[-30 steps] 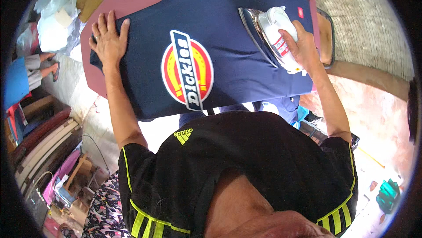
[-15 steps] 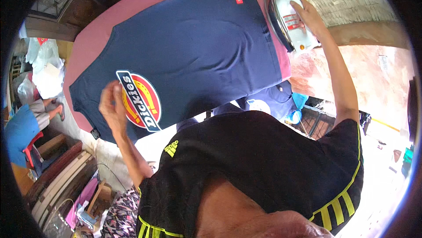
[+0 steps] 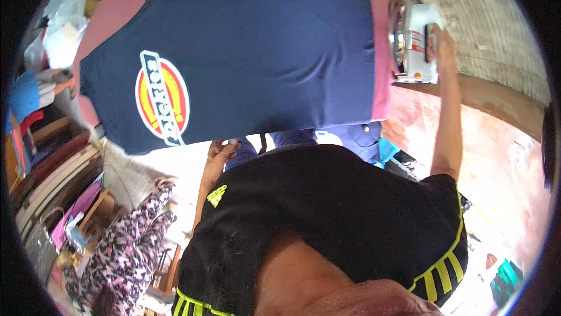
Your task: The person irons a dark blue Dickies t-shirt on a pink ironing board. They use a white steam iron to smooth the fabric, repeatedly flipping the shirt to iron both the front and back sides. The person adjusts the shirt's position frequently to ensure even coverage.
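A dark navy garment (image 3: pixel 263 53) with a red, yellow and white printed emblem (image 3: pixel 163 99) lies spread over a pink-covered ironing board (image 3: pixel 381 41). Wrinkles run across its right half. My right hand (image 3: pixel 445 47) is closed round the handle of a white clothes iron (image 3: pixel 418 38). The iron stands past the board's right end, off the garment, its shiny metal soleplate turned toward the board. Below the board's near edge, close to my body, my left hand (image 3: pixel 222 152) hangs with loosely bent, parted fingers and nothing visible in them.
A person in patterned clothes (image 3: pixel 125 240) is at the lower left, and another in blue (image 3: pixel 32 91) is farther left. Stacked boards (image 3: pixel 55 184) and plastic bags (image 3: pixel 61 30) line the left side. A rough wall (image 3: pixel 479 30) rises beyond the iron.
The iron has moved away from the board's right end and stands more upright. My left hand has left the emblem and come down beside my body. The patterned clothes show more.
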The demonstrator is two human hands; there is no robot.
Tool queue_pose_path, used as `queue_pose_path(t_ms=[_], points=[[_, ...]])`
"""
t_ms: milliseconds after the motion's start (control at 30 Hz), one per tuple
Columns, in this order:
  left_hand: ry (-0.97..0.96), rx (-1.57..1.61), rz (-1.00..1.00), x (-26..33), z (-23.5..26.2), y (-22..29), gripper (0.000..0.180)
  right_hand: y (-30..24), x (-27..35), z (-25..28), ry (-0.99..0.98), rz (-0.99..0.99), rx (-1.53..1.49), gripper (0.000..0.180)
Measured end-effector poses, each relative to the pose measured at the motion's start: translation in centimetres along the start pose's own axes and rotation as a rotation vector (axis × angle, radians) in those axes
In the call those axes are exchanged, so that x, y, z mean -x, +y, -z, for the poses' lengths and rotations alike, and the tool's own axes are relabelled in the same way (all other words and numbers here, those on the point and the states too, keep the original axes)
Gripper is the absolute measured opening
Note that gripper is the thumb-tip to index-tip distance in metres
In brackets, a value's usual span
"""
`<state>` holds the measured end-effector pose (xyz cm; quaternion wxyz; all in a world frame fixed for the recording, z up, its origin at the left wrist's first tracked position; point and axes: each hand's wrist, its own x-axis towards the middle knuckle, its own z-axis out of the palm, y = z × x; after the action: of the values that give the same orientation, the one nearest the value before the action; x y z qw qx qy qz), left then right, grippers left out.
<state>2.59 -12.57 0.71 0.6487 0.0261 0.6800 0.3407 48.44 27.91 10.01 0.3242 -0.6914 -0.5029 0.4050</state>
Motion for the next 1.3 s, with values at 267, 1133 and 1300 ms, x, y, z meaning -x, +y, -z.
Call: queue_pose_path(t_ms=[267, 1133, 1300], points=[[0.050, 0.324, -0.306, -6.6, 0.5, -5.8, 0.039, 0.3, -1.3, -0.2, -0.003, 0.096, 0.206, 0.039], [-0.010, 0.576, -0.141, -7.0, -3.3, -6.4, 0.029, -11.5, -3.3, -18.6, -0.711, 0.615, 0.698, 0.039], [-0.300, 0.272, -0.229, -6.3, -4.6, -9.3, 0.044, -19.3, 8.2, -14.3, -0.761, 0.425, 0.067, 0.045]])
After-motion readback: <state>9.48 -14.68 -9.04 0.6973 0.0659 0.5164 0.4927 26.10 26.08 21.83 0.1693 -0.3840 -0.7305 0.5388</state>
